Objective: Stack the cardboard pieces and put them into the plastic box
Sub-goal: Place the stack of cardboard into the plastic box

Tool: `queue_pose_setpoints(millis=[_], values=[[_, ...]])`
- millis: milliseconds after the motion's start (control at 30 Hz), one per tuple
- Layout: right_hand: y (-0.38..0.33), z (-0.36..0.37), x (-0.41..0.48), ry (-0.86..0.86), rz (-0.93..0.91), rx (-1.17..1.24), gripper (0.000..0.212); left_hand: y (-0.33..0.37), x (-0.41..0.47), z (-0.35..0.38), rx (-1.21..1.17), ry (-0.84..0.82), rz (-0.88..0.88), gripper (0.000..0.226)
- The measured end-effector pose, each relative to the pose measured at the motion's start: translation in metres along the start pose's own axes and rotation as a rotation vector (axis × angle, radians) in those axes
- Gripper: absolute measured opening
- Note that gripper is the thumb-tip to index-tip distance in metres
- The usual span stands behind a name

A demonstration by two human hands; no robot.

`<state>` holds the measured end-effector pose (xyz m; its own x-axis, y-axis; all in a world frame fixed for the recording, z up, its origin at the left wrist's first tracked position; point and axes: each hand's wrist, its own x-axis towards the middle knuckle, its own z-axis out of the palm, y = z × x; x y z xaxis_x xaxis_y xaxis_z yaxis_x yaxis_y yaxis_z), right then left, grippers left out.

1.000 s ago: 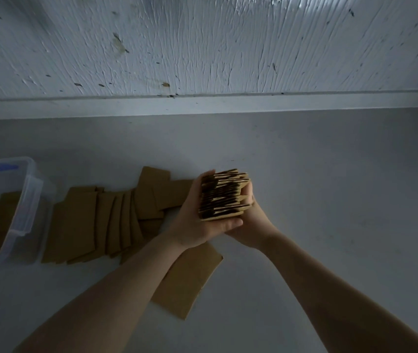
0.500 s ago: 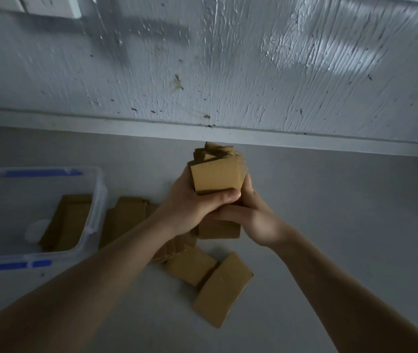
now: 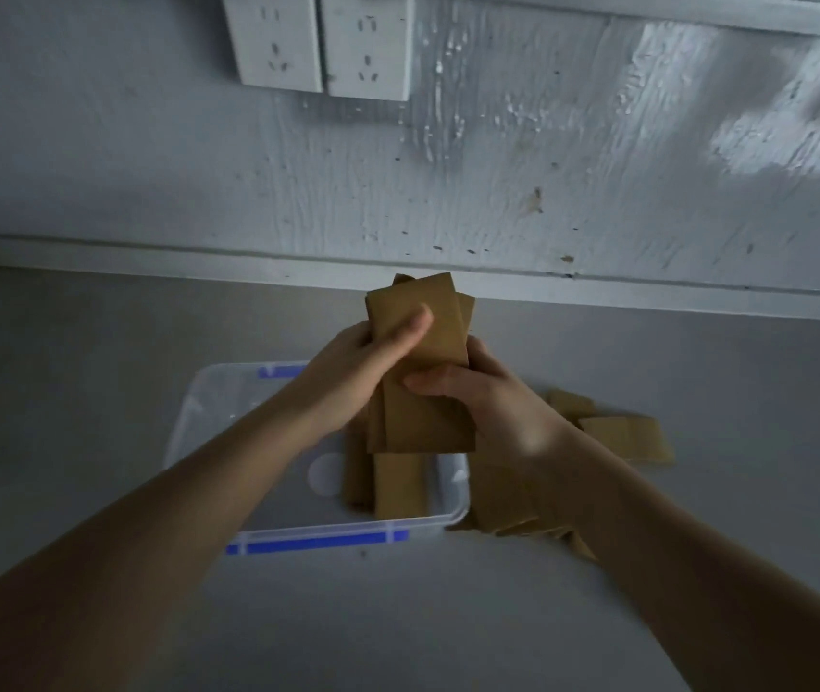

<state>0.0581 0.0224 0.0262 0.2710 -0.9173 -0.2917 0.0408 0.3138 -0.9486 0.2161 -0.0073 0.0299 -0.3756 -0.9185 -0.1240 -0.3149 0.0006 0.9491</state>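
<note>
Both hands have swung the cardboard stack (image 3: 420, 342) over to the plastic box (image 3: 208, 417) w/ blue clips. Half a sec ago the box sat off to the left w/ the stack held in front of the wall; now the stack hangs right above the box's right half. Left hand (image 3: 363, 362) is clamped round the upper part, thumb pressed flat on the front piece; right hand (image 3: 488, 397) is closed on the lower right edge, thumb across the face. Stack isn't square (top pieces fanned, a few slipped lower), so I'd guess it needs a tap to even up on the way down.

A few pieces (image 3: 398, 484) already lie inside the box, by its right wall. Loose pieces (image 3: 627, 437) sit on the table (image 3: 98, 342) just right of the box, some under the right forearm. So, by my read: carry's about done, lowering's next, and at least one more batch is left after this one.
</note>
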Motion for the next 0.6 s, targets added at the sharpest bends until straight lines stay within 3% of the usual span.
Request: queue_pose_setpoints(millis=[100,200,300,400,600], values=[[0.008,0.045,0.016,-0.025,0.096,0.018,0.039,-0.031,-0.011,-0.049,0.245,0.203,0.026,0.081],[0.023,0.078,0.033,-0.050,0.207,0.002,0.024,-0.068,-0.018,-0.090,0.451,0.414,0.153,0.067],[0.035,0.104,0.045,-0.033,0.324,-0.059,0.012,-0.102,-0.019,-0.107,0.396,0.423,0.175,0.040],[0.052,0.123,0.061,-0.026,0.434,-0.109,0.022,-0.124,-0.018,-0.104,0.351,0.421,0.097,0.027],[0.081,0.148,0.088,0.029,0.562,-0.093,0.053,-0.137,-0.016,-0.100,0.219,0.505,0.102,0.052]])
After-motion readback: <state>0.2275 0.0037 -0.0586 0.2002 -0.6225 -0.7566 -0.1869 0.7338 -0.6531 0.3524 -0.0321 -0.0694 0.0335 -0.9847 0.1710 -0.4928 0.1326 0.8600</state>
